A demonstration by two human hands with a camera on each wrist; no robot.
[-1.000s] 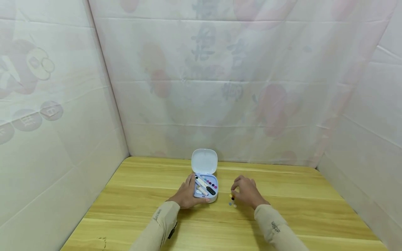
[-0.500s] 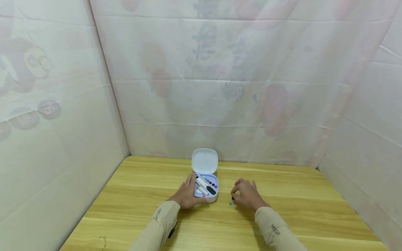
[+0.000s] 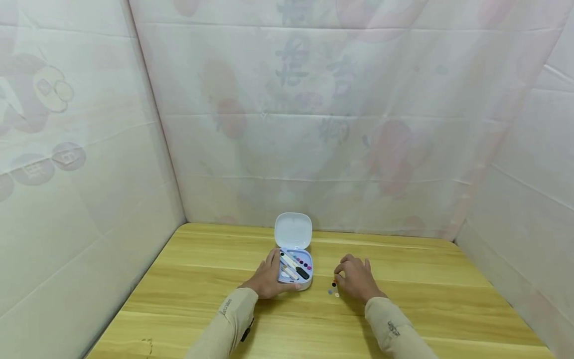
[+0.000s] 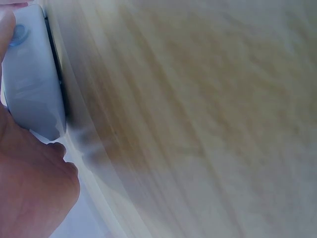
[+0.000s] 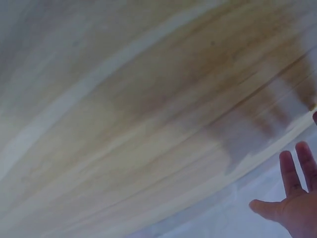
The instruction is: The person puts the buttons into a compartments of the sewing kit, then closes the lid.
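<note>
Head view: a small white box (image 3: pixel 293 269) with rounded corners sits on the wooden table (image 3: pixel 188 299), near its middle and towards the far edge. Its lid (image 3: pixel 293 230) stands hinged open and upright at the back. Inside the tray lie two pen-like sticks (image 3: pixel 293 265), one with a dark tip, laid slantwise, and a row of small coloured dots (image 3: pixel 304 263) along the right side. The left hand (image 3: pixel 268 277) rests against the box's left side, fingers curved round its near left corner and the thumb along its front edge, so it has hold of the box. The right hand (image 3: pixel 356 278) lies on the table well to the right of the box, apart from it, fingers loosely bent with their tips down by a little cluster of tiny beads (image 3: pixel 334 289), dark, blue and pale, on the bare wood between hand and box. Whether the fingertips pinch one of them cannot be told; the pieces are too small. In the right wrist view the fingers look straight and spread, with nothing seen in them. Both forearms wear beige sleeves (image 3: pixel 226 324).

Nothing lies between the right hand and the box except the beads. A thin printed sheet (image 3: pixel 314 124) hangs as walls on three sides of the table, with faint reddish shapes and characters showing through.

The left wrist view shows the pale box wall against the palm, blurred; the rest is wood grain
</note>
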